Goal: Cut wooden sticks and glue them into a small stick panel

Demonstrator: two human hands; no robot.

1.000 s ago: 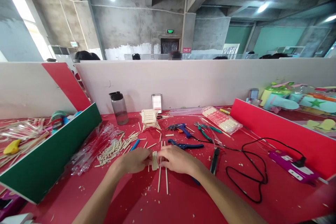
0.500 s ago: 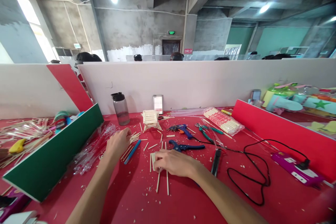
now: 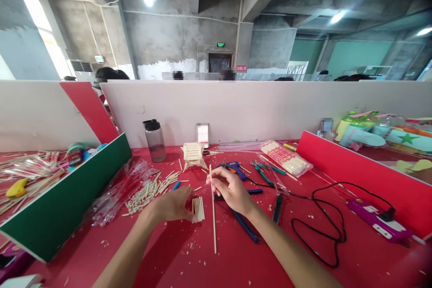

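My right hand (image 3: 228,187) pinches a long thin wooden stick (image 3: 213,216) near its top end, and the stick slants down to the red table (image 3: 209,261). My left hand (image 3: 173,205) rests beside a small flat row of short sticks (image 3: 198,208), its fingertips touching the row's left edge. A pile of short cut sticks (image 3: 148,190) lies to the left. A small stick-built model (image 3: 193,155) stands further back.
Blue cutters (image 3: 245,225) lie under my right wrist. A glue gun (image 3: 234,167), green pliers (image 3: 265,172), a black cable (image 3: 324,225) and a purple power strip (image 3: 378,222) are on the right. A dark bottle (image 3: 154,140) and plastic wrappers (image 3: 114,193) are left. Dividers enclose the desk.
My left hand came back from the stick pile to the small row. My right hand lifted off the table and raised one long stick by its end.
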